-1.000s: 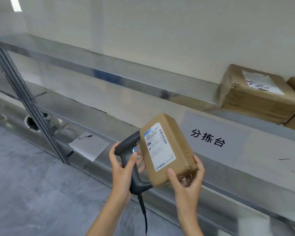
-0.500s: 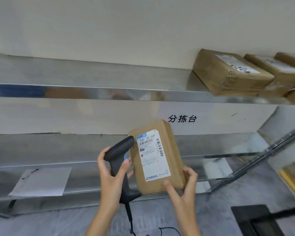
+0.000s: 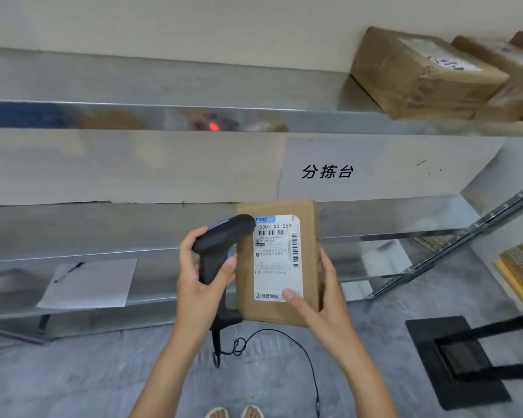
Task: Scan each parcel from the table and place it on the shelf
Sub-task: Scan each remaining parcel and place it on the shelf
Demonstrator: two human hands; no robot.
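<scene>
Parcel [image 3: 280,263] gripped at its lower-right edge by right hand [image 3: 320,300]; left hand [image 3: 200,279] clasps scanner [image 3: 221,251] beside it.

left hand [image 3: 200,282]: grip curled, raised | right hand [image 3: 320,300]: thumb forward, fingers wrapped

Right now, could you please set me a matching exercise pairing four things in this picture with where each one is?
Things:
1. black handheld barcode scanner
2. brown cardboard parcel with white label
3. row of brown taped parcels
4. blank white paper sheet

Places:
A. on the upper metal shelf, at the right
B. gripped in the left hand
C. lying on the lower metal shelf, at the left
D. held in the right hand

Pairs: 1-B, 2-D, 3-A, 4-C
</scene>
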